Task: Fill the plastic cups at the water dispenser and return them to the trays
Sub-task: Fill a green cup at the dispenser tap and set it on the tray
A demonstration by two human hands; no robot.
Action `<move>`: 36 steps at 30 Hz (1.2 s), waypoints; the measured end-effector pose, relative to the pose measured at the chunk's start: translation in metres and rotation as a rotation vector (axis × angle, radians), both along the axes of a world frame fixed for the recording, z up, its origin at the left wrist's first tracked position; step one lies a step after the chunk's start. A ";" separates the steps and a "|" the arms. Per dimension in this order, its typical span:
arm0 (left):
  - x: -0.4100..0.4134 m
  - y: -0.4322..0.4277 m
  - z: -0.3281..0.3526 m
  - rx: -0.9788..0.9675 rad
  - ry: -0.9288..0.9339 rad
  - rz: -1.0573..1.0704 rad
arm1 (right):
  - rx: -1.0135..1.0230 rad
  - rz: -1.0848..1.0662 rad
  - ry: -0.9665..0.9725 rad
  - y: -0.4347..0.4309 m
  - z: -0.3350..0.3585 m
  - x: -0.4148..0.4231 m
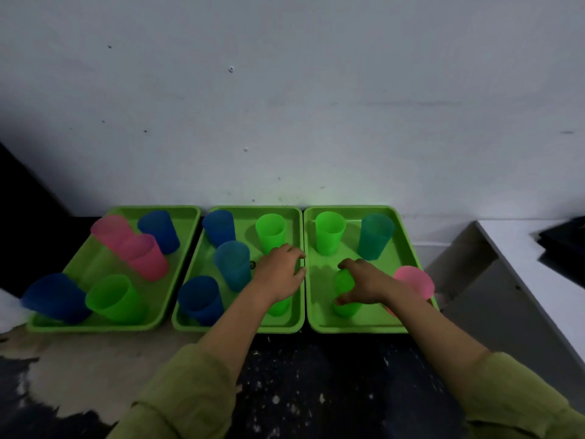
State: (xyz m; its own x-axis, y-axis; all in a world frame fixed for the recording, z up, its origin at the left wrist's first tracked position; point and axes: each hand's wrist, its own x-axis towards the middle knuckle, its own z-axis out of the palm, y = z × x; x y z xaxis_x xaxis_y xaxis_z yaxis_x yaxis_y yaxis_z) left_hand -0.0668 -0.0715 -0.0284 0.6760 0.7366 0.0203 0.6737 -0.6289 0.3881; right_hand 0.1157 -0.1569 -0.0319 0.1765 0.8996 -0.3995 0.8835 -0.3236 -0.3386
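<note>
Right hand (364,285) wraps a green cup (344,293) in the right tray (373,326); left hand (280,272) covers another, grip unclear. Thin plastic looks light and squeezable: hold mid-wall, gently.

Three trays are set side by side against the wall (285,106): left tray (95,326), middle tray (237,327), right tray (354,327). Upright cups are held in each. A counter (522,258) is placed right of the trays.
</note>
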 end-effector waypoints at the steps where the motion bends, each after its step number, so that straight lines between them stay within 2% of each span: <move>1: -0.004 -0.001 0.002 -0.005 -0.019 0.008 | 0.021 -0.006 -0.009 -0.002 0.000 -0.001; 8: -0.031 -0.006 0.009 -0.058 -0.100 -0.039 | 0.202 -0.059 -0.048 0.002 0.032 -0.019; 14: -0.048 -0.003 0.017 -0.132 -0.272 -0.092 | 0.398 -0.095 -0.094 0.018 0.079 -0.054; 21: -0.101 0.015 0.028 -0.138 -0.465 -0.066 | 0.526 -0.166 0.000 0.033 0.103 -0.135; 28: -0.182 0.031 0.019 -0.150 -0.554 -0.046 | 0.583 -0.199 0.086 0.048 0.095 -0.226; 36: -0.286 0.031 0.000 -0.205 -0.651 0.053 | 0.609 -0.254 0.305 0.056 0.082 -0.300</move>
State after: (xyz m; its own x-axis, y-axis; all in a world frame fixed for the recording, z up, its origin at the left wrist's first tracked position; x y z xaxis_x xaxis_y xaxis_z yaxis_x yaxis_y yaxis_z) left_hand -0.3525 -0.0402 -0.0281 0.5365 0.8005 0.2671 0.2908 -0.4725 0.8320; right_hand -0.1839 -0.1013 0.0498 0.3702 0.9241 0.0948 0.6440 -0.1817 -0.7432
